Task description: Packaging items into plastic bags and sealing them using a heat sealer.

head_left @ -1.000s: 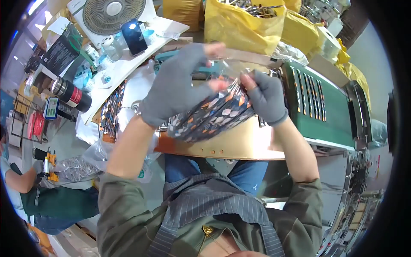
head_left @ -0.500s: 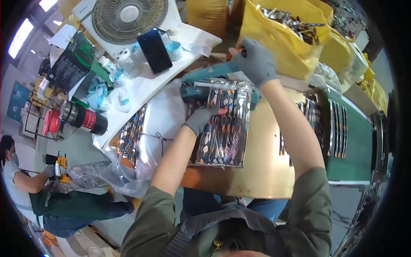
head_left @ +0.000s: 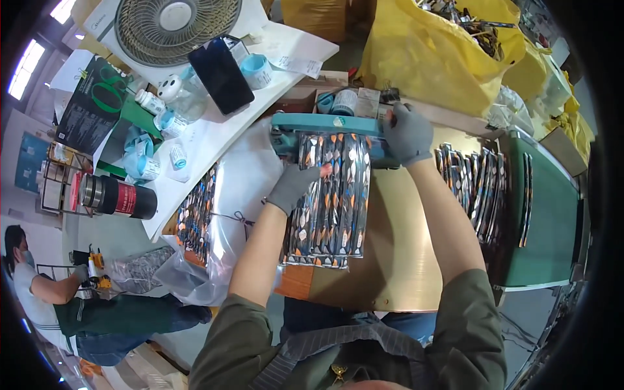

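A clear plastic bag of long dark strips (head_left: 335, 208), patterned in orange, white and blue, lies on the table in front of me. My left hand (head_left: 294, 186), in a grey fingerless glove, grips its left side with the thumb on top. The bag's far end runs under the teal arm of a hand-lever bag sealer (head_left: 325, 123), which lies level across it. My right hand (head_left: 408, 135), gloved in grey, is closed on the right end of that arm. Part of the sealer's base is hidden by the bag and my right hand.
Right of the brass-coloured tabletop (head_left: 403, 260), loose strips (head_left: 471, 188) pile beside a green conveyor belt (head_left: 549, 214). A yellow sack (head_left: 429, 65) stands behind. At left are a white table (head_left: 214, 130) with a phone (head_left: 221, 75), a fan (head_left: 175, 19), a flask (head_left: 120, 197), and a co-worker (head_left: 52, 286).
My right hand has brought the sealer's raised arm down onto the bag's far end. The left hand stays on the bag. Fewer strips lie on the belt, and the pile beside it looks larger.
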The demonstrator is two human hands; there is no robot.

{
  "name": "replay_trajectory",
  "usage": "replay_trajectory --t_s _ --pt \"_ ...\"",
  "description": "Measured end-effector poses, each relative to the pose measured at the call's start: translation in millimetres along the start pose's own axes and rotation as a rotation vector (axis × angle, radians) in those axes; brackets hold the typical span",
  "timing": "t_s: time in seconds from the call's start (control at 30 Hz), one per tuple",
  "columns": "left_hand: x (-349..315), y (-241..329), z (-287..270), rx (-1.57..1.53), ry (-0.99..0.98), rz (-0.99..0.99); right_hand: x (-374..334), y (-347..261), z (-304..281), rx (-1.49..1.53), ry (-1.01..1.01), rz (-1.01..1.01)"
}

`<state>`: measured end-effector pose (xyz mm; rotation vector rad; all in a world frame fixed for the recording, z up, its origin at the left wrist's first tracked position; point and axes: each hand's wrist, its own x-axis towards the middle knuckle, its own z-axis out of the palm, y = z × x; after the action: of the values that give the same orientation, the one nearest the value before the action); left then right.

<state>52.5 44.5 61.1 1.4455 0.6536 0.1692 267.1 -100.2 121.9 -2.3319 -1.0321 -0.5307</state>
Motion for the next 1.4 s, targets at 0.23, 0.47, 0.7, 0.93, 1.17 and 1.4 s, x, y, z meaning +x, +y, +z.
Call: replay_trajectory --t_s 0.23,0.47,0.7,0.93,1.17,1.4 --pt "0 -3 -3 -0.073 -0.023 0.091 -5 -8 -6 0.028 -0.007 0.077" --pt "-19 17 24 0.061 0.046 0.160 -65 38 -82 0.368 -0.115 0.087" --pt "-76 67 183 0.391 0.184 0.563 -123 233 -120 -0.200 -0.091 0.508" --pt "53 -5 281 0.109 -0.157 -0.254 -122 181 -130 -0.001 -0.351 0.800" --pt "-39 28 310 -0.217 -0.254 -0.193 -187 172 -130 1.826 -0.442 1.125" --pt "-104 77 271 0.018 -0.515 0.382 -194 109 -209 1.554 -0.140 0.347"
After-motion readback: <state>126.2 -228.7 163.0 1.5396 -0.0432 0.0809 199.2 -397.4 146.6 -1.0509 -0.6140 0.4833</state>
